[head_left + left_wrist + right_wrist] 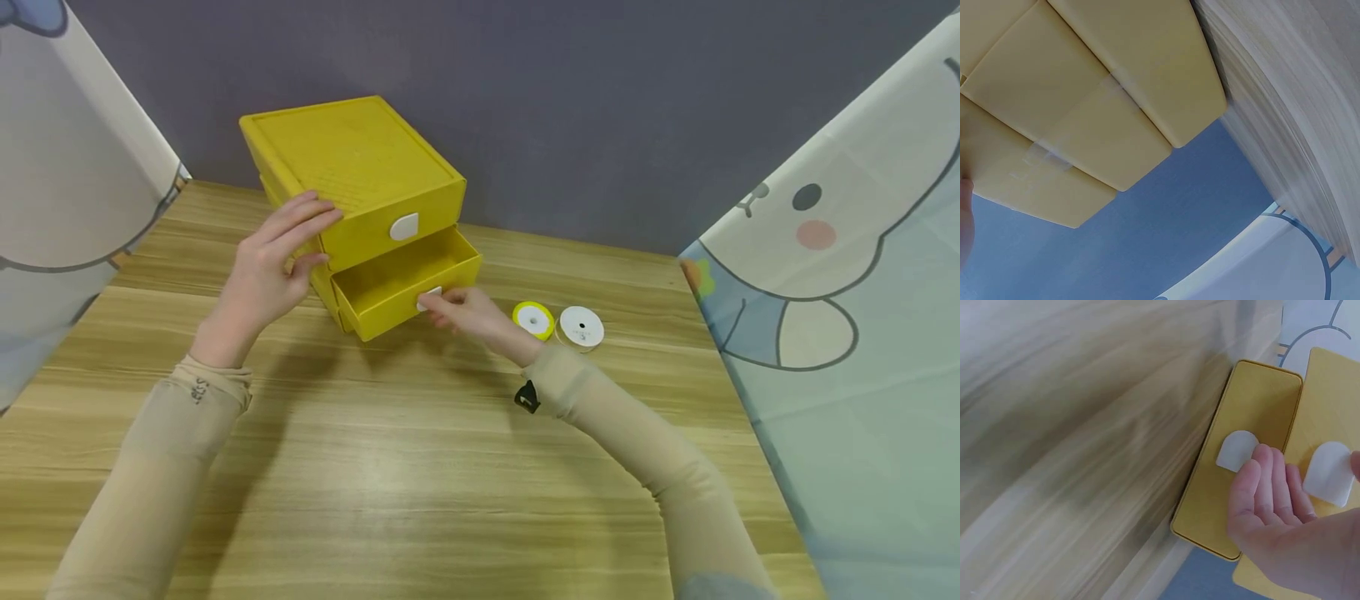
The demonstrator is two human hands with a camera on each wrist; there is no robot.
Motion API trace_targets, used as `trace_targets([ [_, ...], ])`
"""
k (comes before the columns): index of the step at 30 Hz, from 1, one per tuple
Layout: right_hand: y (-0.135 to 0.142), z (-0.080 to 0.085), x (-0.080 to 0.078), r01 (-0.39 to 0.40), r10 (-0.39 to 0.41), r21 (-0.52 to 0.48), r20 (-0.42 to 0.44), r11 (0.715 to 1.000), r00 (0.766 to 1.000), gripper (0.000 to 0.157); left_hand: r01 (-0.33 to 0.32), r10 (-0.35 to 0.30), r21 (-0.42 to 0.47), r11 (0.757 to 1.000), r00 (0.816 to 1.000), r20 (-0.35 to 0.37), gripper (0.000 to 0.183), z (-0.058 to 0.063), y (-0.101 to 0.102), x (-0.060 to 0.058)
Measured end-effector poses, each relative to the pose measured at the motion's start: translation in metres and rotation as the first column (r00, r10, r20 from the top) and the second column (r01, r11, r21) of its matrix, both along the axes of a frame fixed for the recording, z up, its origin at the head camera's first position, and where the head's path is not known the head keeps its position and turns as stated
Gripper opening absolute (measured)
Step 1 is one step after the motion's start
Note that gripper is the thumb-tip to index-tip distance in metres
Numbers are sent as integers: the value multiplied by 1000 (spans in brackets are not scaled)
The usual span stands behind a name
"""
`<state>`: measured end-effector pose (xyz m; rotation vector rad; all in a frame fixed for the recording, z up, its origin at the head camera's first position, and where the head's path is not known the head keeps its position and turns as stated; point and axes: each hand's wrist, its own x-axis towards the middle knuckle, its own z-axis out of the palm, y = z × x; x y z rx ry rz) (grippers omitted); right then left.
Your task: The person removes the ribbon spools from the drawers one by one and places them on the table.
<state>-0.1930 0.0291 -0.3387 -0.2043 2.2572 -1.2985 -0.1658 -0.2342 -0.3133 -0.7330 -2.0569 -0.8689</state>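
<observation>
A yellow drawer cabinet [352, 154] stands against the back wall, its middle drawer [393, 313] pulled out and bare inside. My right hand [476, 315] pinches that drawer's white handle [427, 300], thumb on one side and fingers bent at the other. In the right wrist view, the lower drawer [1254, 400] is closed, with its own white handle [1237, 451] just beyond the fingertips. My left hand [262, 271] rests at the cabinet's upper left front edge, fingers fairly straight over the top. Only a bit of that hand shows in the left wrist view, beside the cabinet's side [1072, 94].
Right of the cabinet, a yellow-rimmed spool [533, 320] and a white spool [581, 327] lie on the wooden table [390, 483]. A grey wall [585, 125] rises behind; cartoon-printed cloths [840, 375] flank both sides. A small black tag [527, 397] is by the right cuff.
</observation>
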Motion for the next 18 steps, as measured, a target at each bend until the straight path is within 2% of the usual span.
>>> trace_targets([
  [7, -14, 4, -9, 14, -14, 27, 8, 1000, 1000, 56, -7, 7, -6, 1000, 1000, 1, 51, 0, -1, 1],
  [18, -30, 4, -25, 3, -3, 6, 28, 1000, 1000, 58, 3, -3, -7, 1000, 1000, -5, 51, -1, -1, -1],
])
